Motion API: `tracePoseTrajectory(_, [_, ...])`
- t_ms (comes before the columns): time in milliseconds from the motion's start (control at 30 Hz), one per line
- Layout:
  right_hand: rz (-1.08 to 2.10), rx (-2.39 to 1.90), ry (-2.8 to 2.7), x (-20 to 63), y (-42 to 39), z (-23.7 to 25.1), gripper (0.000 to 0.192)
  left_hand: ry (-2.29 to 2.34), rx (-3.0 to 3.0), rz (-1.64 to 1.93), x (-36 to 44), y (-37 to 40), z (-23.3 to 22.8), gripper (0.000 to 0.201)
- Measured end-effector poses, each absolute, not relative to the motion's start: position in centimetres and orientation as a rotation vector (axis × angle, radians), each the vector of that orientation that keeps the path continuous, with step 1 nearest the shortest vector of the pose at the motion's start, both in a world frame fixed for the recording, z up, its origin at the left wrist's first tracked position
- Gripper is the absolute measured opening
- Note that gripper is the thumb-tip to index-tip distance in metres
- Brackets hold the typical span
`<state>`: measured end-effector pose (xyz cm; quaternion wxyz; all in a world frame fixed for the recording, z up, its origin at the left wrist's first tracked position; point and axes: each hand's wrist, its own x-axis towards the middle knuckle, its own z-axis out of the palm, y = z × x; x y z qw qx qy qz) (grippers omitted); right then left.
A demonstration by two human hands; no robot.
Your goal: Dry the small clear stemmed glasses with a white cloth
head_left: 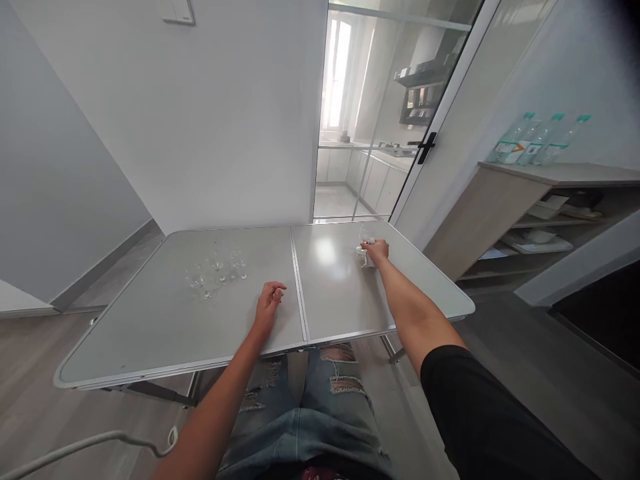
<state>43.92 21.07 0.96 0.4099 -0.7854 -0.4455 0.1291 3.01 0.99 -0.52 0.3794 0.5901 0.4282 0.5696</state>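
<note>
My right hand [377, 251] reaches to the far right part of the grey folding table [150, 327] and grips a white cloth [367, 260]. A small clear glass [365, 235] stands just behind that hand, touching or nearly touching it. My left hand [269, 301] rests on the table near the middle seam, fingers loosely curled, holding nothing. A cluster of several small clear glasses [216, 272] stands on the left half of the table, a short way left of my left hand.
A wooden shelf unit [505, 200] with water bottles [537, 140] on top stands to the right. A glass sliding door [400, 113] opens to a kitchen behind the table. A white cable [90, 443] lies on the floor at lower left.
</note>
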Motion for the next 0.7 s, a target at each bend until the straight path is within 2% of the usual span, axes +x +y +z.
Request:
tracePoseTrajectory(533, [0.400, -1.896, -1.106, 42.5, 20.8, -0.3, 0.022, 1.107, 1.499, 1.464, 3.0, 1.1, -0.7, 0.037])
tracePoseTrajectory(700, [0.427, -1.761, -0.978, 41.9, 20.0, 0.8, 0.033, 1.113, 1.414, 1.502, 2.9, 1.3, -1.4, 0.035])
